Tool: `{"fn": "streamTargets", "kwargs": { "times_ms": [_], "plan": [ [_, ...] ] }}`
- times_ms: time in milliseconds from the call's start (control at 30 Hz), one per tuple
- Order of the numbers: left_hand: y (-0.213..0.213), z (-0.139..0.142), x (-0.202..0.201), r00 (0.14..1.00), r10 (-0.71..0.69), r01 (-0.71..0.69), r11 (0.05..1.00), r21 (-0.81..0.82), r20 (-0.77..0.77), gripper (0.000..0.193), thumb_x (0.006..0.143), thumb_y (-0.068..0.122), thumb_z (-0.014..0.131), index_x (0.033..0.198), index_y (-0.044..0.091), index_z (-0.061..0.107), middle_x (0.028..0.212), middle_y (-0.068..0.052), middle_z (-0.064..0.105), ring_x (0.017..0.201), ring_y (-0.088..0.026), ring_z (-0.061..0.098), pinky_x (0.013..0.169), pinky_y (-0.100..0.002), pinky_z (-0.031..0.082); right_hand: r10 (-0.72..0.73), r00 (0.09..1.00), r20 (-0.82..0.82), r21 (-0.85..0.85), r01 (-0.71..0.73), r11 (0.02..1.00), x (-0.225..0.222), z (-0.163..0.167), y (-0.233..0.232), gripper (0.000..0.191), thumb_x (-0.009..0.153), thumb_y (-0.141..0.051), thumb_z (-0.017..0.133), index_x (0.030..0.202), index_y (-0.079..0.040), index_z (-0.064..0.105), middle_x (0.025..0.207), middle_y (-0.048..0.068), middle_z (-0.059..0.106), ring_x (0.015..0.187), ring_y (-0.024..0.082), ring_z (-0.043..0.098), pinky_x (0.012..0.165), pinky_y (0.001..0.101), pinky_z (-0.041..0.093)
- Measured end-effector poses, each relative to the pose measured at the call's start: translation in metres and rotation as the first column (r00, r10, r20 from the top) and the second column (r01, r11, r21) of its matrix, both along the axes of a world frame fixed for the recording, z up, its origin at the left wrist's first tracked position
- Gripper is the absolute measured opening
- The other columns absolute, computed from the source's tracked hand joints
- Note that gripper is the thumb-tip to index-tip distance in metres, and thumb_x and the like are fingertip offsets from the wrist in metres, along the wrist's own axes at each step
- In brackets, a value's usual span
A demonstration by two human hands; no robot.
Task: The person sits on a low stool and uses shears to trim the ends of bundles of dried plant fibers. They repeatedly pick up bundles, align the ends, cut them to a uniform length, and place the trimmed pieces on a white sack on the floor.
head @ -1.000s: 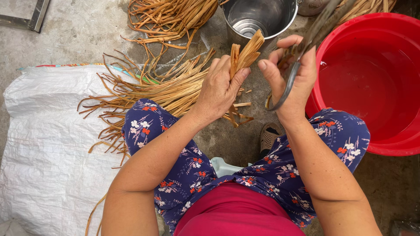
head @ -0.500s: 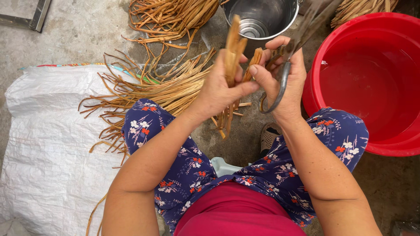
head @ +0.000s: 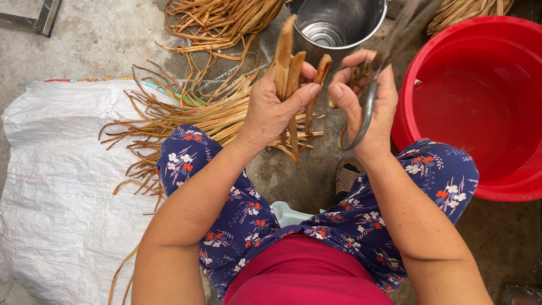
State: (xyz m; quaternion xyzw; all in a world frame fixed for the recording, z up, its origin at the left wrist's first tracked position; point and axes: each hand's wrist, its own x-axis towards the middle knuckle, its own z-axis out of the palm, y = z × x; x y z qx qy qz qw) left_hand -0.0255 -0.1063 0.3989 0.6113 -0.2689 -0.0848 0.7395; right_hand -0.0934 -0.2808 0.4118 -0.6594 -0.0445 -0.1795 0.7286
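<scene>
Since half a second ago the left hand has drawn slightly away from the right hand, and the brown strips it carries now stand clear of the other thumb. The left grip is clamped on 3 strips, thumb pressed across them, their tips rising toward the rim of the steel bucket and their lower ends hanging below the palm. The right grip is wrapped tight around dark metal shears, whose curved handle loops under the palm while the blurred blades point up and away toward the top edge of the view. A narrow gap separates the 2 thumbs.

Beneath the hands lies bare concrete floor, open between the knees in blue floral trousers. A loose heap of cut strips spreads from the left knee over the edge of a white woven sack; more are piled at the top. The red plastic basin sits just beside the right wrist, its rim near the right knee, closing that side.
</scene>
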Motion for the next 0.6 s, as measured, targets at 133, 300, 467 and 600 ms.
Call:
{"fn": "streamTargets", "kwargs": {
  "times_ms": [133, 300, 467, 600],
  "plan": [
    [0.005, -0.001, 0.006, 0.982, 0.053, -0.062, 0.997, -0.042, -0.180, 0.023, 0.099, 0.017, 0.074, 0.117, 0.006, 0.066, 0.097, 0.001, 0.073, 0.075, -0.004, 0.062, 0.067, -0.020, 0.055, -0.029, 0.998, -0.053, -0.239, 0.015, 0.971, 0.002, -0.008, 0.005, 0.055, 0.095, -0.036, 0.085, 0.132, -0.010, 0.052, 0.102, 0.001, 0.059, 0.093, 0.011, 0.060, 0.084, 0.0259, 0.054],
    [0.009, -0.004, 0.008, 0.977, 0.118, -0.127, 0.991, -0.039, -0.179, 0.023, 0.099, 0.017, 0.075, 0.117, 0.004, 0.068, 0.089, 0.003, 0.068, 0.072, -0.003, 0.061, 0.065, -0.019, 0.053, -0.062, 0.989, -0.135, -0.489, -0.012, 0.872, 0.002, -0.016, 0.016, 0.066, 0.086, -0.040, 0.088, 0.133, -0.010, 0.053, 0.106, 0.004, 0.061, 0.096, 0.014, 0.063, 0.085, 0.0299, 0.056],
    [0.006, -0.004, 0.004, 0.979, 0.081, -0.094, 0.994, -0.062, -0.185, 0.021, 0.100, 0.016, 0.074, 0.116, 0.004, 0.068, 0.088, 0.003, 0.067, 0.073, -0.003, 0.061, 0.065, -0.019, 0.052, -0.105, 0.993, -0.058, -0.539, 0.058, 0.841, 0.001, -0.011, 0.021, 0.067, 0.087, -0.039, 0.089, 0.133, -0.008, 0.053, 0.107, 0.004, 0.063, 0.093, 0.014, 0.063, 0.082, 0.0297, 0.054],
    [0.004, 0.000, 0.002, 0.980, 0.108, -0.114, 0.993, -0.027, -0.168, 0.019, 0.099, 0.017, 0.076, 0.111, 0.004, 0.067, 0.085, 0.003, 0.065, 0.071, -0.003, 0.060, 0.063, -0.019, 0.051, -0.142, 0.990, -0.020, -0.599, 0.102, 0.795, 0.001, -0.004, 0.024, 0.064, 0.087, -0.039, 0.090, 0.131, -0.007, 0.056, 0.105, 0.004, 0.062, 0.088, 0.012, 0.061, 0.076, 0.0288, 0.052]
  ]
}}
